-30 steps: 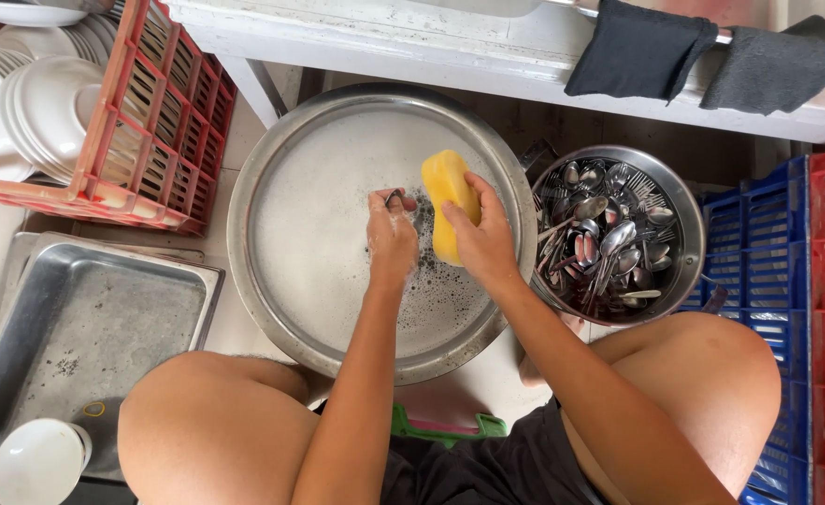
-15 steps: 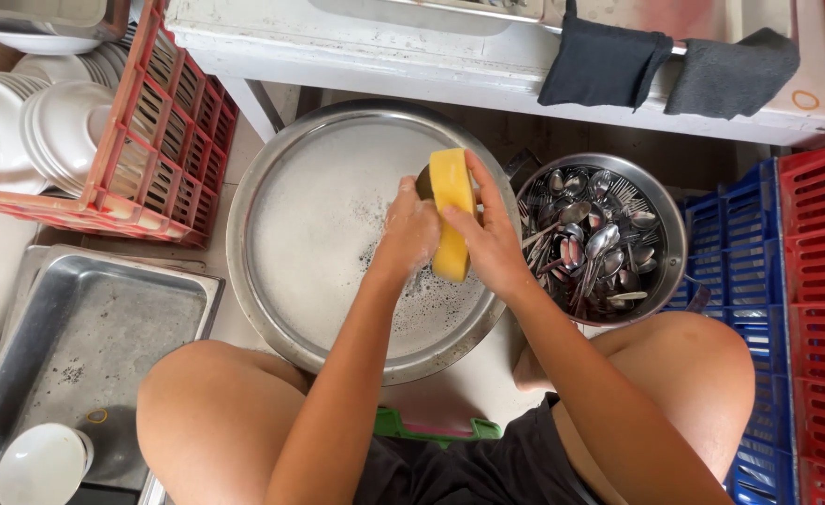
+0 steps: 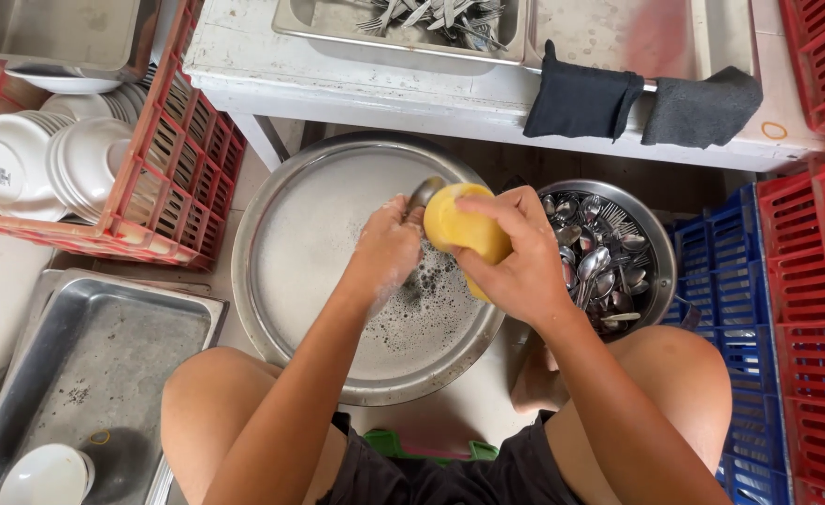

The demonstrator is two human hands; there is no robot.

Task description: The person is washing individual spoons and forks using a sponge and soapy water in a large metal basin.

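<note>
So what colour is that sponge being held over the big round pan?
Yellow: the sponge shows best in the head view.

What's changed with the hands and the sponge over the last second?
The left hand now shows a spoon in its grip, and the right hand has turned the yellow sponge from upright to wrapped against that spoon. Both hands have stayed over the big soapy pan; the cutlery bowl and plate crate are unmoved.

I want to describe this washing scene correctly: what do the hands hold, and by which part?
The right hand wraps around a yellow sponge. The left hand holds a spoon by its handle.
</note>
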